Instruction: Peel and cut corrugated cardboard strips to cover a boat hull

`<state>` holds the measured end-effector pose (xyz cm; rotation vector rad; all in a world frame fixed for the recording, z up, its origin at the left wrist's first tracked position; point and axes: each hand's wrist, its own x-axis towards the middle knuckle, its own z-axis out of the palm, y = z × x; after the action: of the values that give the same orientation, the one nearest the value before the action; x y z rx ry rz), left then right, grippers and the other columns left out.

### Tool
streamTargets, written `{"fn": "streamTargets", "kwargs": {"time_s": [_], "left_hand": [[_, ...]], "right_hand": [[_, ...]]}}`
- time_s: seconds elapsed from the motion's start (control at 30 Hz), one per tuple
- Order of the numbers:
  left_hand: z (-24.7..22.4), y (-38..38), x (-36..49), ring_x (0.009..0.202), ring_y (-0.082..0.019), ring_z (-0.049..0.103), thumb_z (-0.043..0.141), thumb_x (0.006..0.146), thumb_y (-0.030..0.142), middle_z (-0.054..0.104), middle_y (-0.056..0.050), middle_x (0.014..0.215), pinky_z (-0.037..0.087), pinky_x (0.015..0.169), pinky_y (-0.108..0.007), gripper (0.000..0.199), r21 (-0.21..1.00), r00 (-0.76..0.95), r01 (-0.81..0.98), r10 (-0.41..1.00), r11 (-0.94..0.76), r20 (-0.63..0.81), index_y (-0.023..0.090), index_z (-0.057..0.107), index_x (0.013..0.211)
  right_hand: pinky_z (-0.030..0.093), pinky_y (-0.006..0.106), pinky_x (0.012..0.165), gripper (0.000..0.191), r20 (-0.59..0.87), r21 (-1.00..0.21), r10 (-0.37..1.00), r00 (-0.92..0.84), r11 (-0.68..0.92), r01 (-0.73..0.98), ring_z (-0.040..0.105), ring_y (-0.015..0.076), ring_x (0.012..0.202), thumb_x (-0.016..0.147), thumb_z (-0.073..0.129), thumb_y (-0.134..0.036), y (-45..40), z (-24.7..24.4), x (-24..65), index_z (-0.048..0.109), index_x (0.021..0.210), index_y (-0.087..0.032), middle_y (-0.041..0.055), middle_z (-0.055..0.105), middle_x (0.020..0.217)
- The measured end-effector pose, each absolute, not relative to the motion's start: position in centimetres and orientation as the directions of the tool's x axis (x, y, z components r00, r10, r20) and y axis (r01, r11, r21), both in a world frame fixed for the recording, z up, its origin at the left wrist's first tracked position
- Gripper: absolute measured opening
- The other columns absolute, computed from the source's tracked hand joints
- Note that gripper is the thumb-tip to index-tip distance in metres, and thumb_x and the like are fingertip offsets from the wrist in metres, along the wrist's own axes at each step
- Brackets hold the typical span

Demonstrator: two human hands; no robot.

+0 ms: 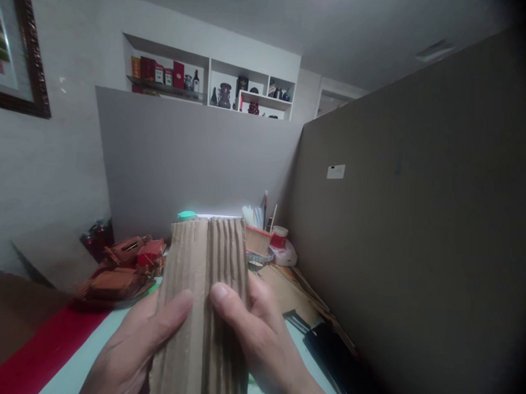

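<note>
A long piece of corrugated cardboard [204, 258] stands up in front of me, its ribs running lengthwise and a crease or seam down its middle. My left hand [141, 336] grips its left edge, thumb lying on the near face. On the right edge, my right hand [258, 329] holds it the same way, with the thumb pressed near the middle line. The fingers of both hands are hidden behind the cardboard. Its lower end runs out of view.
Brown and red carved-looking objects [122, 272] sit at the left. Behind the cardboard at right are an orange box [258, 241] with pens and a red tub [279, 236]. Flat cardboard pieces [289, 290] and a black object [343, 361] lie along the grey partition [408, 225].
</note>
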<state>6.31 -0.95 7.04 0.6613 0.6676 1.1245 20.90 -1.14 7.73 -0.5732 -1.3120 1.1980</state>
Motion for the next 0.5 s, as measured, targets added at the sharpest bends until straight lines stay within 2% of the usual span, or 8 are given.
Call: {"fn": "streamTargets", "kwargs": {"time_s": [0.13,0.33,0.5], "left_hand": [[7.1,-1.1,6.1,0.096,-0.035,0.075,0.076,0.077,0.023,0.083,-0.005,0.094,0.063,0.081,-0.04,0.067,0.747,0.328,-0.592,0.937,0.302,-0.119,0.027,0.054,0.14],[7.3,-1.3,5.8,0.098,-0.036,0.074,0.076,0.078,0.032,0.082,-0.005,0.101,0.062,0.083,-0.044,0.075,0.742,0.359,-0.589,0.926,0.32,-0.115,0.037,0.044,0.146],[6.0,-0.4,5.6,0.101,-0.036,0.073,0.071,0.08,0.026,0.082,-0.006,0.1,0.064,0.081,-0.043,0.072,0.746,0.318,-0.6,0.942,0.289,-0.109,0.037,0.045,0.146]], "right_hand": [[0.046,0.025,0.072,0.021,0.433,-0.859,0.883,-0.183,0.343,-0.379,0.06,0.015,0.081,0.091,0.064,-0.038,-1.2,8.0,21.1,0.064,0.093,-0.018,0.0015,0.064,0.084],[0.046,0.024,0.071,0.02,0.409,-0.86,0.891,-0.199,0.303,-0.41,0.06,0.0143,0.079,0.089,0.065,-0.038,-1.6,8.1,21.1,0.064,0.092,-0.018,0.0011,0.063,0.083],[0.047,0.028,0.077,0.021,0.434,-0.828,0.886,-0.163,0.321,-0.46,0.061,0.0163,0.083,0.088,0.067,-0.038,-1.3,7.6,20.8,0.066,0.097,-0.018,0.0026,0.066,0.086]]}}
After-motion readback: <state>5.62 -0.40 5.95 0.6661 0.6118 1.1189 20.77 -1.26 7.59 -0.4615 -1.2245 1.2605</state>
